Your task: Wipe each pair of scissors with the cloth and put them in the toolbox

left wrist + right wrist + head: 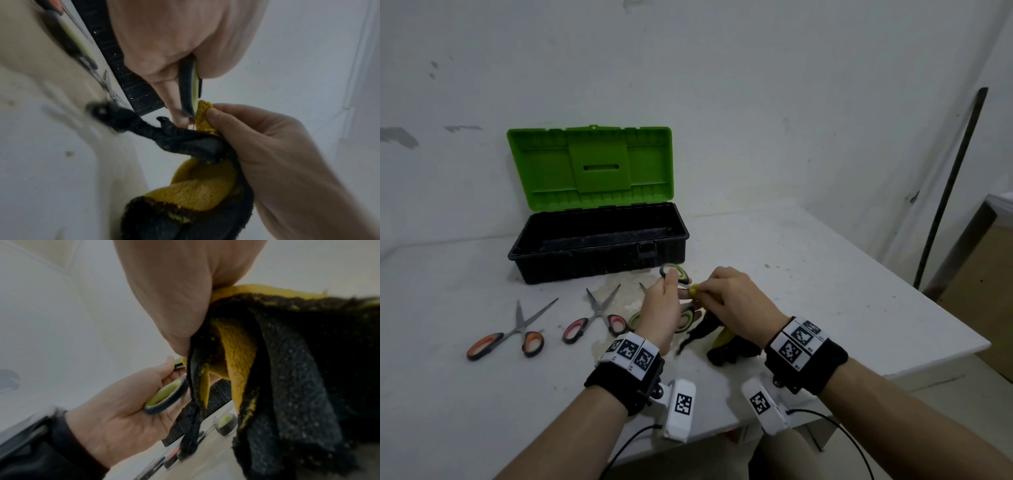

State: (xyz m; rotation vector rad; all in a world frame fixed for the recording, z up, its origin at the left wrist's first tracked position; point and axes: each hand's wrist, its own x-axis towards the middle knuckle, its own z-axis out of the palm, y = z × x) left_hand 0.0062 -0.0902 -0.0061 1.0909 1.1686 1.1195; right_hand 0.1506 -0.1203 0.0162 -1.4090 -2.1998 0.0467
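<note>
My left hand grips green-handled scissors by their loops, lifted above the table in front of the toolbox. The fingers of my right hand pinch a yellow-and-black cloth around the blades, which are hidden in its folds. The left wrist view shows the scissors' handle meeting the cloth. In the right wrist view the cloth hangs from my right hand beside the held handle. The toolbox stands open behind, with a black base and a raised green lid.
On the white table lie orange-handled scissors at the left and pink-handled scissors beside them, both with blades apart. Another green-handled pair lies partly hidden behind my left hand. The table's right edge is close, and a dark pole leans there.
</note>
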